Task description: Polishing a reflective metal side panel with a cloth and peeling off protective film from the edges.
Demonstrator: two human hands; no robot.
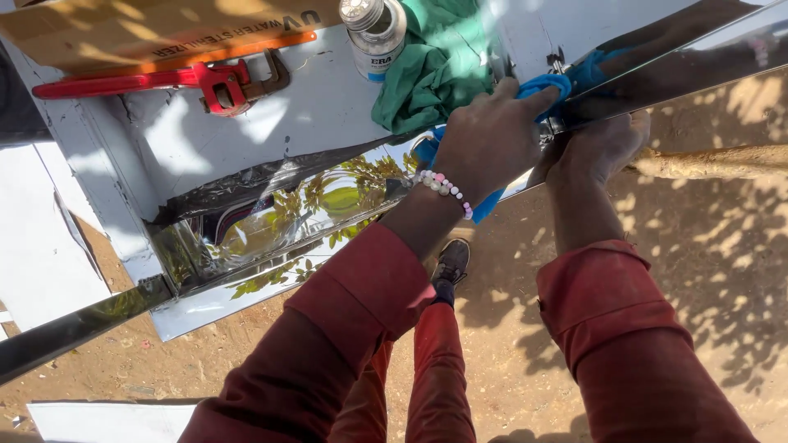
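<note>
- A blue cloth (548, 89) lies pressed against the upper edge of a long polished metal panel (328, 215), near the panel's right half, with one tail hanging down below the edge beside the person's left wrist.
- The left hand (492, 135) bears down on the blue cloth from above, fingers curled over it and clenched on the fabric; a beaded bracelet (444, 188) in pink and white circles that wrist.
- The right hand (603, 148) grips the underside of the metal panel just beside the cloth, fingers wrapped around the edge; how tightly it clasps cannot be told, since the fingertips are hidden behind the metal.
- The mirror-bright panel reflects green leaves and sky, and runs diagonally from lower left to upper right across a white-painted metal surface (295, 111).
- A crumpled green cloth (431, 70) sits on that white surface, touching the blue cloth's area from behind.
- A small metal can (374, 34) with a silver cap stands just beside the green cloth.
- A red pipe wrench (176, 82) lies farther left, next to a flattened cardboard box (123, 29).
- Both arms wear rust-red sleeves (345, 328); a dark shoe (451, 262) rests on sandy ground (722, 246) dappled with shade.
</note>
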